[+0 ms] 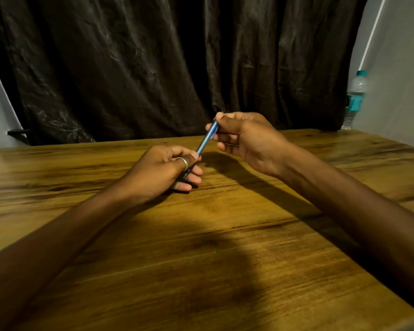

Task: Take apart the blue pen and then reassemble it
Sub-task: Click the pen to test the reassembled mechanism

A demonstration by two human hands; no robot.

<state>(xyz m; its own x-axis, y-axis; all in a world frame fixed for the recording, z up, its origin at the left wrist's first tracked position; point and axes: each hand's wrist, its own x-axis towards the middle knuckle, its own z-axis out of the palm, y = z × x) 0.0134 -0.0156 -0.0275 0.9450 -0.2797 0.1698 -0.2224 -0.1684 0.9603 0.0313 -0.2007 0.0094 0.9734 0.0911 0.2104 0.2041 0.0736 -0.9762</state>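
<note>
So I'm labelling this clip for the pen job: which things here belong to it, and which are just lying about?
Part of the job:
- blue pen, held at both ends above the table
- left hand, on the lower end
- right hand, on the upper end

Just there:
- water bottle, far right corner
- wooden table
- dark curtain
- ring on the left hand

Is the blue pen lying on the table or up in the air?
In the air, tilted. The left hand grips the blue pen low, the right hand high.
</note>
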